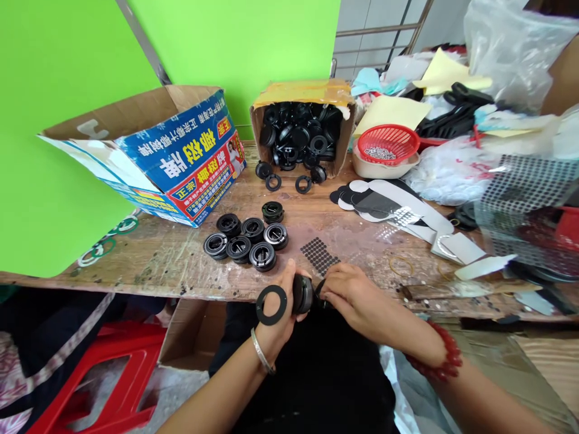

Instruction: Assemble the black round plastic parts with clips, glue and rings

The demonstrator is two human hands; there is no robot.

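At the front edge of the table, my left hand [284, 301] is closed around a round black plastic part [302, 294]. A flat black ring [271, 305] lies against the back of that hand near the thumb. Just to the right, my right hand [346, 292] has its fingers pinched on a dark piece [320, 292], largely hidden by the fingers, close to the round part. Beyond the hands lies a sheet of small black dots [319, 255]. Several similar round black parts [239, 248] sit grouped on the table to the left.
A tipped cardboard box [301, 90] full of black round parts stands at the back. To its left is a blue printed carton [172, 163]. On the right are a red basket [389, 144], black and white cut-outs [393, 202] and plastic bags. A red stool [113, 361] stands below left.
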